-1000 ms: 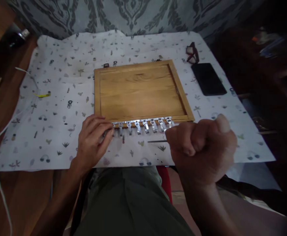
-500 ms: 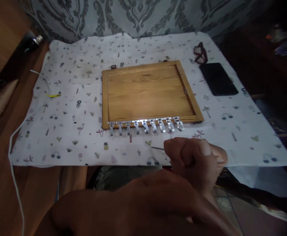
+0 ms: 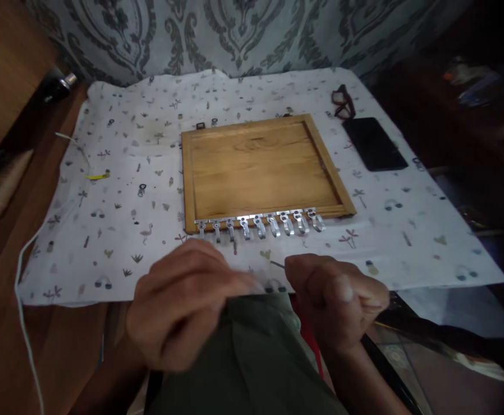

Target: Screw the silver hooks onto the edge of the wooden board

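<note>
A wooden frame with a recessed panel (image 3: 258,170) lies on the patterned white cloth (image 3: 117,135). Along its near edge runs a row of several silver metal hooks (image 3: 259,226). My right hand (image 3: 336,294) is closed at the cloth's front edge, and a thin metal rod (image 3: 277,264) sticks out of it to the left. My left hand (image 3: 186,300) hovers left of it, blurred, with its fingers together and pointing right; whatever it may hold is too blurred to make out.
A black phone (image 3: 375,144) and brown folded glasses (image 3: 343,102) lie to the right of the frame. At the left are a small yellow item (image 3: 98,176) and a white cable (image 3: 21,276). A patterned fabric surface (image 3: 243,34) rises behind.
My left hand has moved left and away from my right hand, which it partly covered before. The right hand still grips the rod. The camera view has shifted slightly.
</note>
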Tool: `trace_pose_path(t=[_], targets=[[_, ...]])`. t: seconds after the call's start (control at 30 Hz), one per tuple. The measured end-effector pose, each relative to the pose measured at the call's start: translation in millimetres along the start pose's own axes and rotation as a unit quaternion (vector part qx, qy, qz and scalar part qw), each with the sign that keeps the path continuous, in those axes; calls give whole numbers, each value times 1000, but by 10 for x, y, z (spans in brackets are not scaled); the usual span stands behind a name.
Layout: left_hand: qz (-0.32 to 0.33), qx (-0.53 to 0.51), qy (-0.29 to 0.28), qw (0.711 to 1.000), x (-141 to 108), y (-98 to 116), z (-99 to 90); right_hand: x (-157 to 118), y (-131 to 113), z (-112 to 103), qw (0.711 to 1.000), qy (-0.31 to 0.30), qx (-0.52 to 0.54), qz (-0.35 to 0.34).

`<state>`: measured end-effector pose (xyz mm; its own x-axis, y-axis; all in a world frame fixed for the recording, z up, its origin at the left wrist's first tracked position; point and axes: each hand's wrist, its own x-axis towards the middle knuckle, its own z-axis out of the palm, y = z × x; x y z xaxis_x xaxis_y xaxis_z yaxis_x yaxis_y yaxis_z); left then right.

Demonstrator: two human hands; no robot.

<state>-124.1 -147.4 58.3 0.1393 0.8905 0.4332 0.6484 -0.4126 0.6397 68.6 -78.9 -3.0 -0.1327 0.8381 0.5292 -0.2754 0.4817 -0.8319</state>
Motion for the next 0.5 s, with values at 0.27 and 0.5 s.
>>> trace_pose_path(t=[0.27,0.5], targets=[[-65,-2,90,994,-326,-944,154,4,31,232,961,-212,-161,-73],[-5,-9,70,998,-349,-961,162,-208,271,565,864,-298,-381,-137]])
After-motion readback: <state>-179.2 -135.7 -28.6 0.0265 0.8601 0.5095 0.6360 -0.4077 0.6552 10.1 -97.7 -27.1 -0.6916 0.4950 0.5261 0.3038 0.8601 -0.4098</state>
